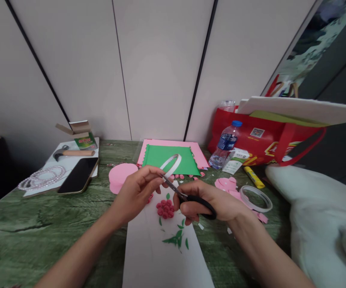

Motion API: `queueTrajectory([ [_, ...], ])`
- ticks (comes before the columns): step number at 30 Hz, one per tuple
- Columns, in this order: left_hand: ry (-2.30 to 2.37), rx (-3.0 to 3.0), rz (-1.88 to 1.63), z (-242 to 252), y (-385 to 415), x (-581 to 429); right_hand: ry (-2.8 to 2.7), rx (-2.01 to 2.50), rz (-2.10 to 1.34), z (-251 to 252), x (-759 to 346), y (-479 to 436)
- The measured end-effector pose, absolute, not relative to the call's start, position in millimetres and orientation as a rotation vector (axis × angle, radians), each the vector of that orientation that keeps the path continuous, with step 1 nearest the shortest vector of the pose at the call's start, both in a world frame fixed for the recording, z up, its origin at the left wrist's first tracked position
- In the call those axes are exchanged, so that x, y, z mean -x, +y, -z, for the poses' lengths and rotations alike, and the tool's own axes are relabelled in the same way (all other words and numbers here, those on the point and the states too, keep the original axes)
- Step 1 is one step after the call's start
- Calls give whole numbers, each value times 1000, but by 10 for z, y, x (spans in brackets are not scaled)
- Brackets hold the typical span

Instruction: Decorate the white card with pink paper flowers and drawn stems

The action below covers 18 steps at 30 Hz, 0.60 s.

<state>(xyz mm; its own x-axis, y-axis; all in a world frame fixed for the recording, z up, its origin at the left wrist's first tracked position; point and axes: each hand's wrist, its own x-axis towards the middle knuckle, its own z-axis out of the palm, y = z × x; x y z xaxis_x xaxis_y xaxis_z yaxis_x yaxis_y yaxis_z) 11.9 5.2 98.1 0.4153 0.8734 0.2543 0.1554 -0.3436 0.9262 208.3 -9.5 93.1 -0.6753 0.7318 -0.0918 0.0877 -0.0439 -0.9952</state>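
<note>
Over the green wood-grain desk (pixel 71 228), the left hand (pixel 138 190) pinches a curled white strip (pixel 176 163) arching to its far right, while the right hand (pixel 210 200) grips black-handled scissors (pixel 204 205), long axis slanting far-left, tips close to that pinch.

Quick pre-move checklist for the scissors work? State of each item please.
1. Scissors in the right hand: ok, fingers are on the black handle.
2. White tape ring held: ok, pinched in the left hand.
3. Left fingertips well away from the blade tips: not ok, the tips are right by them; contact cannot tell.
4. Blades fully closed: cannot tell, too small and partly hidden.
5. White sheet bare: not ok, the dark pink flower cluster and green leaf pieces lie on it.
6. Water bottle capped: ok, blue cap on.
</note>
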Motion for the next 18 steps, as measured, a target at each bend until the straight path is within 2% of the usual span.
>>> queueTrajectory([
  [18,945,-1697,-956,-944,79,-129,-1888,885,-1647,-964,-2110,-80],
])
